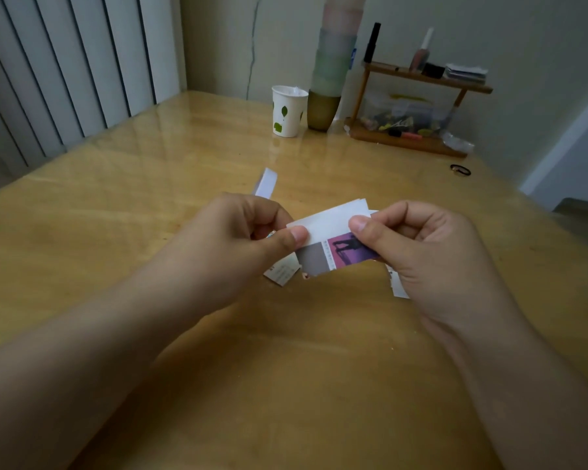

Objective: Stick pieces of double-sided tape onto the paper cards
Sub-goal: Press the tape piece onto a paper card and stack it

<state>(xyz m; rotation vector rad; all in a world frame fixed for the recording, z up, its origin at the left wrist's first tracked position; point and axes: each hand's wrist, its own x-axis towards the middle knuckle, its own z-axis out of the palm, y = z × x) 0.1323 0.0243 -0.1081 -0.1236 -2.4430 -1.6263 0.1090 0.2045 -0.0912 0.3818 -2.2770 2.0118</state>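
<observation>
Plainly, one wooden table [116, 232] carries everything, with a small shelf [418, 106] and one paper cup [287, 110] pushed to the far side, likely to leave working room. Two hands meet above the middle: the left hand [248, 239] pinches the left edge of a printed card [333, 252], and the right hand [421, 252] pinches its right side, thumb on the white strip [330, 220] along the top, probably pressing tape flat. I count at least two more cards [282, 273] lying beneath, partly hidden, and one white piece [265, 183] just beyond.
</observation>
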